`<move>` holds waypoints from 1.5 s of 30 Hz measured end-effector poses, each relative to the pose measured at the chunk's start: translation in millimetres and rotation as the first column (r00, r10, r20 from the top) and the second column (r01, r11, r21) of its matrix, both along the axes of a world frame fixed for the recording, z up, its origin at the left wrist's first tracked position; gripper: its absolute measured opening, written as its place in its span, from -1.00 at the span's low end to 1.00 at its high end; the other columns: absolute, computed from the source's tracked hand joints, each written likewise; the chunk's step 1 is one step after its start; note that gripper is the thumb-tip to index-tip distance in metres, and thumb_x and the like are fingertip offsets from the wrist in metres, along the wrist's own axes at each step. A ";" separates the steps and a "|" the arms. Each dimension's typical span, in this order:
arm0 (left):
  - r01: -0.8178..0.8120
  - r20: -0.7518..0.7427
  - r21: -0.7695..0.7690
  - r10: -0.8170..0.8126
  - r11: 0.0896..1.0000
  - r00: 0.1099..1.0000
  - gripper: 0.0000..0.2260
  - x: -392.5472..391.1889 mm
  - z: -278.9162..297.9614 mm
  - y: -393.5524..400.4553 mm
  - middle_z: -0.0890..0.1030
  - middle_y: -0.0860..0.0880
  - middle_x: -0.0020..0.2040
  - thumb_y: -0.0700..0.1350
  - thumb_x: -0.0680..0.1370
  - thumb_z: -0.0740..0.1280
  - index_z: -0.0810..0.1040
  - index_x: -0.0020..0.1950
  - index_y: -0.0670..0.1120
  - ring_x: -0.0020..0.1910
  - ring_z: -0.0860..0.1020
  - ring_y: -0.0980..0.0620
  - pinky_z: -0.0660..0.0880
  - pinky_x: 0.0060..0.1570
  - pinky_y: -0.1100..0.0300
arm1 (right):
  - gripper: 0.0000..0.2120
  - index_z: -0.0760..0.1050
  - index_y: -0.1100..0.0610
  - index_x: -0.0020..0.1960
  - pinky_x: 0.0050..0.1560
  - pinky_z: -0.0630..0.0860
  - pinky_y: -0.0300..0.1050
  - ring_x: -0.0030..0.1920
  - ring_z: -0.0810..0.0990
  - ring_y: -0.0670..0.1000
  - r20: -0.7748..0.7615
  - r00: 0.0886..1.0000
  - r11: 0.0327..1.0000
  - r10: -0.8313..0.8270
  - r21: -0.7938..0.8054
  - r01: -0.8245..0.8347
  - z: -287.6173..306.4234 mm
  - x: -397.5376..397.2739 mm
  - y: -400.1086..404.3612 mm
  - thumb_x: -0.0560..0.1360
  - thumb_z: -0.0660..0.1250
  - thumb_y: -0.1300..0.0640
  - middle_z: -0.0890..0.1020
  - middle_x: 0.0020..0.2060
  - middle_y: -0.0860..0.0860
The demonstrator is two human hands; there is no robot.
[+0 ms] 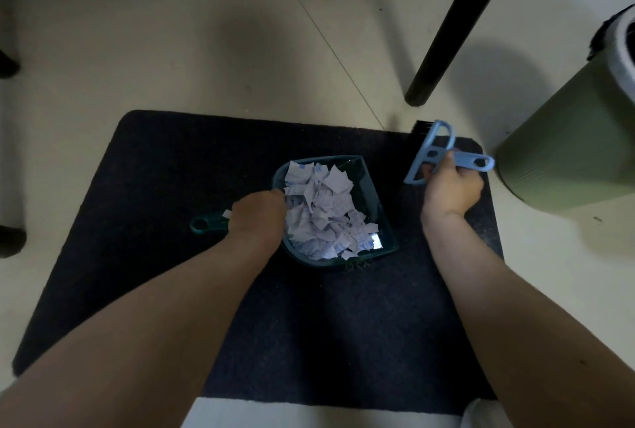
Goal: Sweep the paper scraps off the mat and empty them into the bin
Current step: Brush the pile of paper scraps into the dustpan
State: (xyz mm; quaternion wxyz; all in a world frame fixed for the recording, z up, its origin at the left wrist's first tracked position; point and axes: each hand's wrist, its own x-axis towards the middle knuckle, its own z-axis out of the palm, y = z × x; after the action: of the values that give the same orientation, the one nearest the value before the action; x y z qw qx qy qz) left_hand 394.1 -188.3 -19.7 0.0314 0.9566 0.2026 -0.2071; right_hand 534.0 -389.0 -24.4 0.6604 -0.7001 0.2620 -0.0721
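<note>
Scraps gathered, bin still to come

Now I judge the sweeping to be done and the emptying next: the paper scraps (324, 212) sit heaped inside the teal dustpan (374, 207), and I see none loose on the dark mat (165, 166), apart from one small piece by the pan's handle. My left hand (257, 218) is curled round that handle where it meets the pan, which sits over the middle of the mat; I cannot tell whether it is resting or lifted. My right hand (452, 188) grips the light blue brush (431, 152) by its handle, bristles pointing away, over the mat's far right corner.

Next, as I read it, the pan has to go up and across to the green bin (563, 152), which stands on the floor just off the mat's right edge. That calls for keeping the open lip tilted up, since the heap is light and loose and could slide out on the way.

Under the mat lies pale tiled floor (137, 49). Dark furniture legs (457, 22) stand beyond it, one slanting down close to the bin, so the carry needs to pass in front of it
</note>
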 end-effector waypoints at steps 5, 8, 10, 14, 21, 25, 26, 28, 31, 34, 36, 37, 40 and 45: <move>0.003 0.007 0.032 -0.003 0.999 1.000 -0.85 -26.4 12.8 31.3 0.57 -0.15 0.06 -0.30 0.59 0.17 0.41 0.14 -0.18 -0.05 0.56 -0.08 0.35 -0.20 0.15 | -0.88 0.52 0.02 -0.20 -0.09 0.64 0.03 -0.28 0.65 -0.04 0.010 0.993 0.988 -0.120 -0.098 0.120 13.1 12.9 -7.5 0.50 0.27 0.09 0.61 -0.34 -0.09; -0.020 0.018 0.039 0.020 0.999 1.000 -0.86 -43.5 22.9 54.5 0.57 -0.13 0.02 -0.29 0.59 0.18 0.41 0.14 -0.18 -0.21 0.44 -0.01 0.35 -0.24 0.17 | -0.77 0.59 0.06 0.00 -0.03 0.63 0.04 -0.12 0.67 0.02 -0.027 0.993 0.980 -0.118 -0.164 0.112 14.5 7.2 -2.8 0.47 0.23 0.00 0.67 -0.12 -0.02; -0.031 0.009 0.039 0.031 0.999 0.999 -0.85 -56.1 27.9 69.0 0.56 -0.13 0.02 -0.26 0.60 0.18 0.39 0.17 -0.17 -0.21 0.44 0.01 0.36 -0.24 0.18 | -0.75 0.57 0.04 0.09 0.00 0.62 0.01 -0.08 0.67 0.01 -0.055 0.996 0.981 -0.075 -0.181 0.064 16.3 -2.3 6.1 0.50 0.22 0.00 0.67 -0.06 -0.02; -0.043 -0.006 0.072 0.044 0.997 0.999 -0.85 -86.0 35.1 92.4 0.57 -0.13 0.01 -0.26 0.60 0.18 0.40 0.16 -0.17 -0.08 0.58 -0.05 0.40 -0.21 0.16 | -0.88 0.51 0.01 -0.03 0.01 0.59 -0.01 -0.08 0.64 0.01 -0.107 0.992 0.970 0.060 -0.226 -0.083 14.7 -29.7 37.0 0.56 0.22 0.02 0.60 -0.13 -0.05; -0.057 -0.026 0.053 0.058 0.997 0.998 -0.84 -107.5 26.9 88.0 0.57 -0.12 0.05 -0.26 0.60 0.18 0.41 0.18 -0.17 -0.02 0.59 -0.06 0.46 -0.15 0.13 | -0.76 0.58 0.15 0.11 0.01 0.60 0.01 -0.05 0.65 0.08 -0.175 0.972 0.953 0.158 -0.233 -0.196 6.4 -52.3 69.9 0.56 0.26 0.05 0.65 -0.08 0.07; -0.063 -0.039 0.014 0.064 0.998 0.997 -0.79 -91.6 14.9 69.9 0.56 -0.13 0.12 -0.28 0.60 0.17 0.41 0.22 -0.17 0.06 0.57 -0.08 0.42 -0.11 0.14 | -0.82 0.61 0.18 -0.02 -0.12 0.54 -0.11 -0.15 0.63 0.03 -0.224 0.962 0.953 0.156 -0.223 -0.207 5.9 -43.1 60.8 0.53 0.29 0.10 0.63 -0.18 0.06; -0.070 -0.051 0.005 0.070 0.998 0.996 -0.79 -86.8 12.4 65.5 0.56 -0.13 0.13 -0.27 0.60 0.17 0.41 0.23 -0.17 0.07 0.57 -0.08 0.39 -0.12 0.15 | -0.83 0.60 0.18 -0.08 -0.12 0.55 -0.11 -0.16 0.64 0.04 -0.239 0.957 0.950 0.164 -0.224 -0.219 3.0 -40.6 57.2 0.52 0.30 0.11 0.63 -0.21 0.06; -0.081 -0.069 0.014 0.082 0.997 0.994 -0.78 -77.6 8.6 58.2 0.55 -0.13 0.14 -0.28 0.60 0.18 0.42 0.24 -0.17 0.08 0.56 -0.07 0.35 -0.14 0.17 | -0.84 0.58 0.16 -0.20 -0.06 0.60 -0.02 -0.14 0.65 0.07 -0.275 0.942 0.936 0.193 -0.235 -0.261 -4.8 -38.2 51.9 0.49 0.32 0.11 0.62 -0.26 0.05; -0.099 -0.082 0.041 0.102 0.994 0.991 -0.77 -68.3 4.9 53.5 0.55 -0.13 0.16 -0.29 0.60 0.18 0.42 0.25 -0.16 0.09 0.56 -0.07 0.33 -0.15 0.16 | -0.78 0.57 0.14 -0.16 -0.12 0.54 -0.05 -0.17 0.59 0.07 -0.416 0.869 0.841 0.268 -0.340 -0.422 -9.4 -41.1 47.3 0.50 0.32 -0.01 0.59 -0.23 0.05; -0.100 -0.098 0.054 0.105 0.994 0.990 -0.79 -64.4 3.9 52.1 0.55 -0.14 0.14 -0.29 0.59 0.20 0.44 0.23 -0.18 0.07 0.57 -0.08 0.35 -0.15 0.15 | -0.73 0.50 0.12 -0.17 -0.19 0.45 -0.09 -0.22 0.51 0.06 -0.485 0.826 0.770 0.287 -0.396 -0.500 -9.5 -48.5 48.1 0.51 0.29 -0.09 0.53 -0.22 0.04; -0.097 -0.101 0.064 0.103 0.993 0.989 -0.79 -63.3 4.2 51.6 0.55 -0.14 0.13 -0.28 0.59 0.21 0.43 0.23 -0.19 0.06 0.57 -0.09 0.35 -0.15 0.14 | -0.72 0.50 0.13 -0.25 -0.13 0.53 -0.07 -0.19 0.57 0.03 -0.463 0.813 0.788 0.352 -0.323 -0.525 -13.4 -56.6 52.3 0.50 0.33 -0.07 0.61 -0.18 0.00; -0.095 -0.103 0.064 0.102 0.993 0.990 -0.79 -63.0 4.4 51.5 0.55 -0.14 0.13 -0.28 0.59 0.21 0.43 0.23 -0.18 0.07 0.56 -0.09 0.35 -0.15 0.14 | -0.73 0.53 0.10 -0.28 -0.09 0.57 -0.04 -0.17 0.62 0.03 -0.453 0.793 0.788 0.407 -0.265 -0.555 -17.8 -61.5 54.9 0.48 0.35 -0.07 0.66 -0.16 0.00; -0.102 -0.111 0.049 0.107 0.994 0.988 -0.79 -63.3 5.0 51.0 0.54 -0.15 0.15 -0.28 0.59 0.19 0.42 0.23 -0.18 0.09 0.55 -0.10 0.32 -0.14 0.15 | -0.77 0.60 0.01 -0.27 -0.11 0.57 -0.09 -0.20 0.65 -0.02 -0.419 0.732 0.718 0.537 -0.228 -0.657 -21.3 -74.4 57.5 0.47 0.35 -0.09 0.69 -0.21 -0.02; -0.108 -0.107 0.052 0.113 0.993 0.988 -0.78 -64.9 4.8 51.6 0.54 -0.15 0.15 -0.29 0.59 0.20 0.43 0.23 -0.18 0.09 0.56 -0.09 0.35 -0.13 0.16 | -0.67 0.61 0.17 -0.23 -0.25 0.50 -0.14 -0.31 0.58 -0.03 -0.228 0.907 0.828 0.353 -0.376 -0.417 -8.1 -62.5 52.2 0.51 0.32 -0.07 0.62 -0.30 0.00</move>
State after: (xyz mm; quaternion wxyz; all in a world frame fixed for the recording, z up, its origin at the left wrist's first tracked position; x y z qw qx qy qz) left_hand 329.2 -136.8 -14.8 0.0098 0.9315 0.2616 -0.2526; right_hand 471.5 -336.8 -32.5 0.4752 -0.8662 0.1421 0.0610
